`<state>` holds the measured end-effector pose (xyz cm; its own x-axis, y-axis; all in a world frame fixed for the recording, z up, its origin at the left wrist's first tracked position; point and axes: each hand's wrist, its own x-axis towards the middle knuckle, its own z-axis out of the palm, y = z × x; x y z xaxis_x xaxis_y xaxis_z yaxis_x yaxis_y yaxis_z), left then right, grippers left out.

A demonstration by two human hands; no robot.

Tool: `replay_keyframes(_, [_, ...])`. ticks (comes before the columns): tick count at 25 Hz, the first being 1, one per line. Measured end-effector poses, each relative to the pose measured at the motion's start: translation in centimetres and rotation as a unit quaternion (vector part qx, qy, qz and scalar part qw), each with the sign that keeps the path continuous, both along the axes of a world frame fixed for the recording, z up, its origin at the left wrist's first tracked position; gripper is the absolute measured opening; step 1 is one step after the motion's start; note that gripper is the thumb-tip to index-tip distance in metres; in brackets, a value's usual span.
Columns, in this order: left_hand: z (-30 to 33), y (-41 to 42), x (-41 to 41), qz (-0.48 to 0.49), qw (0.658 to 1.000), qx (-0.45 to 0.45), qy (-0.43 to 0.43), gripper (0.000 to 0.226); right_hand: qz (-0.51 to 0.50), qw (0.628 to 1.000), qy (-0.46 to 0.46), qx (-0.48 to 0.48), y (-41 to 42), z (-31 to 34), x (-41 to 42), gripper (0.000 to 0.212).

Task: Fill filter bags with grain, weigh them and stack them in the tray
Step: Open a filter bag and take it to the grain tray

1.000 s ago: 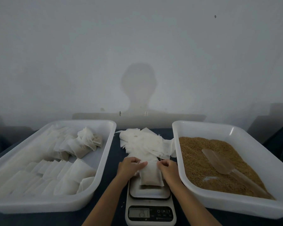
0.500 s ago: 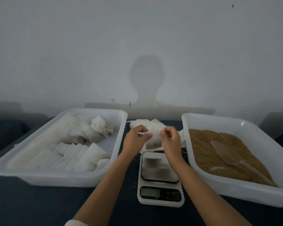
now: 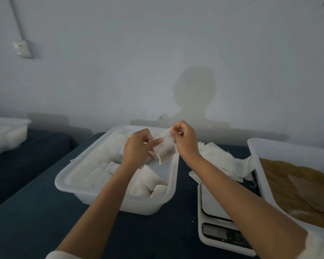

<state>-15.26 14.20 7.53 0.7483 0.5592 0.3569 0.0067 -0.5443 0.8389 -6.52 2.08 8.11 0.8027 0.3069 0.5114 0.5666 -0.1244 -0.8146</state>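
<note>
A filled white filter bag [image 3: 166, 148] hangs in the air above the white tray [image 3: 79, 170] of stacked filled bags [image 3: 148, 184]. My left hand [image 3: 137, 146] holds its lower left side, index finger laid across it. My right hand [image 3: 184, 138] pinches its top right corner. The scale [image 3: 216, 217] stands to the right with a bare platform, partly hidden by my right forearm. Brown grain [image 3: 292, 189] fills the tub at the right, a clear scoop [image 3: 310, 193] lying on it.
Empty filter bags [image 3: 221, 159] lie in a pile behind the scale on the dark table [image 3: 36, 212]. Another white tray [image 3: 6, 133] sits at the far left. A wall socket [image 3: 21, 49] is on the wall.
Both hands lifted the filled bag off the scale and carried it left, over the tray of stacked bags. The view swung to the left.
</note>
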Motion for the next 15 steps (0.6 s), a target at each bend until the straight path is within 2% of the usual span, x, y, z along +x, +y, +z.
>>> replay_keyframes(3, [-0.8, 3.9, -0.2, -0.002, 0.999, -0.030, 0.035, 0.037, 0.035, 0.998, 0.049, -0.012, 4.5, -0.8, -0.2, 0.017])
replay_keyframes(7, [-3.5, 8.9, 0.0, 0.022, 0.993, -0.058, 0.098, 0.028, 0.059, 0.994, 0.068, -0.062, 10.3, -3.3, -0.3, 0.021])
replay_keyframes(10, [-6.0, 11.9, 0.4, 0.071, 0.984, -0.065, 0.149, 0.026, 0.088, 0.985, 0.120, -0.091, 13.7, -5.5, -0.1, 0.023])
replay_keyframes(11, [-6.7, 12.9, 0.6, 0.093, 0.979, -0.055, 0.175, 0.023, 0.112, 0.976, 0.132, -0.130, 14.6, -6.5, 0.0, 0.017])
replay_keyframes(13, [-7.7, 14.2, 0.6, 0.131, 0.967, -0.034, 0.215, 0.010, 0.174, 0.945, 0.171, -0.219, 15.5, -8.2, 0.0, 0.035])
replay_keyframes(15, [-8.1, 15.0, 0.7, 0.161, 0.957, -0.004, 0.242, 0.015, 0.224, 0.922, 0.186, -0.256, 15.9, -9.3, -0.1, 0.044])
